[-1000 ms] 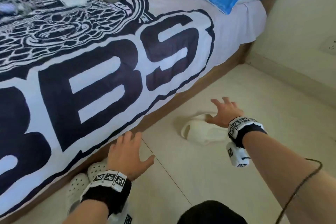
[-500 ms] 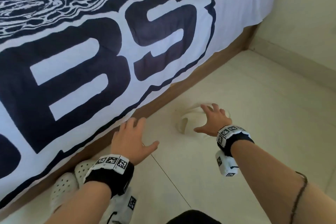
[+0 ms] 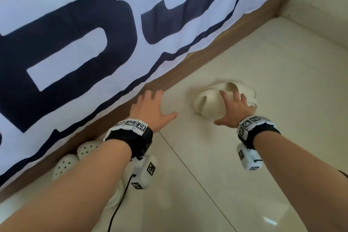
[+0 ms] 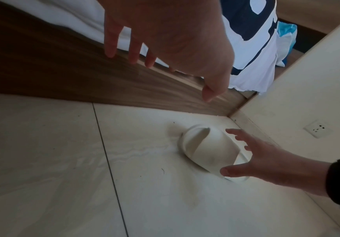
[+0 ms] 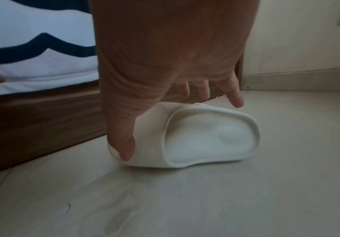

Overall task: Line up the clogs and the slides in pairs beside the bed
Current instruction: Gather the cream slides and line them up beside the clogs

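A cream slide (image 3: 209,103) lies on the floor tiles close to the bed frame, toe toward the left. My right hand (image 3: 226,107) hovers over it with fingers spread, thumb by the near edge of the strap and fingertips (image 5: 236,101) above the far rim. In the right wrist view the slide (image 5: 205,137) sits under the palm, not gripped. My left hand (image 3: 160,103) is open and empty, spread above the floor beside the bed frame. Two white clogs (image 3: 75,156) stand side by side against the frame, partly hidden by my left forearm.
The bed's navy-and-white cover (image 3: 94,43) overhangs a wooden frame (image 3: 197,60). A wall with a skirting board (image 3: 316,30) closes the corner at the right, with a socket (image 4: 315,128) low on it. A dark tile joint (image 3: 188,171) runs across the floor.
The view has dropped closer to the floor. My right hand has spread over the slide's strap. My left hand has moved forward along the bed frame, away from the clogs.
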